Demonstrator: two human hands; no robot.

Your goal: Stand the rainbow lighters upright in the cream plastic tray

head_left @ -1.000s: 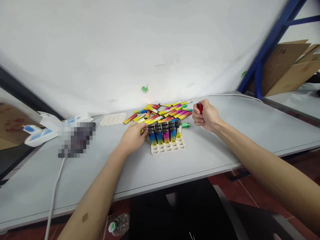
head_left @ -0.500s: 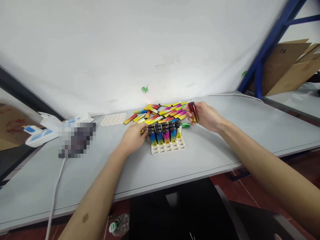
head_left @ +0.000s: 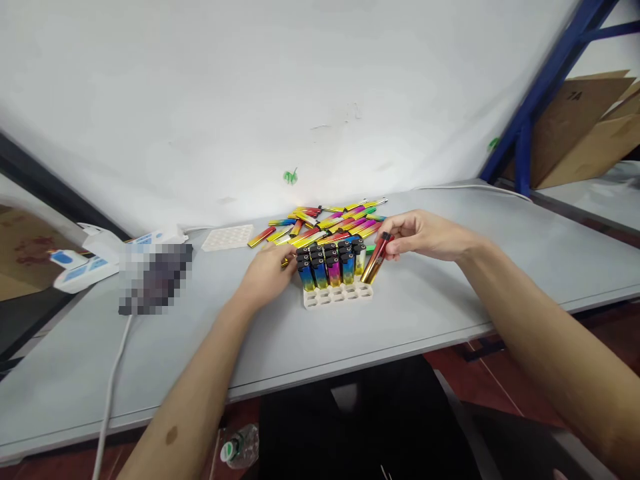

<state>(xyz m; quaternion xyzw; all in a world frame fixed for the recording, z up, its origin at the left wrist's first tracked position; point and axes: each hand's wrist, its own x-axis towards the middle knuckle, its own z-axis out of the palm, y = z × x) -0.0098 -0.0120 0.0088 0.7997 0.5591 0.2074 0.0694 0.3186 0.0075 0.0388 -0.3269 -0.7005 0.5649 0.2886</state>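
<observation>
A white slotted tray (head_left: 337,297) on the grey table (head_left: 425,313) holds several upright rainbow-coloured lighters (head_left: 330,263) with black tops. My right hand (head_left: 425,235) pinches a red and gold lighter (head_left: 376,259) by its top, tilted, with its lower end at the tray's right front slots. My left hand (head_left: 267,273) rests curled on the table against the tray's left side, touching a lighter there. A heap of loose lighters (head_left: 325,223) lies behind the tray.
An empty white tray (head_left: 227,238) lies at the back left, next to white devices with blue parts (head_left: 85,267) and a blurred dark object (head_left: 155,277). A white cable (head_left: 107,393) runs off the front edge. Blue shelving (head_left: 540,93) and cardboard boxes (head_left: 585,127) stand at the right.
My right hand has come left and down from beside the heap, turning the red lighter from a fist grip to a fingertip pinch and bringing it to the tray's right side. My left hand has stayed put.
</observation>
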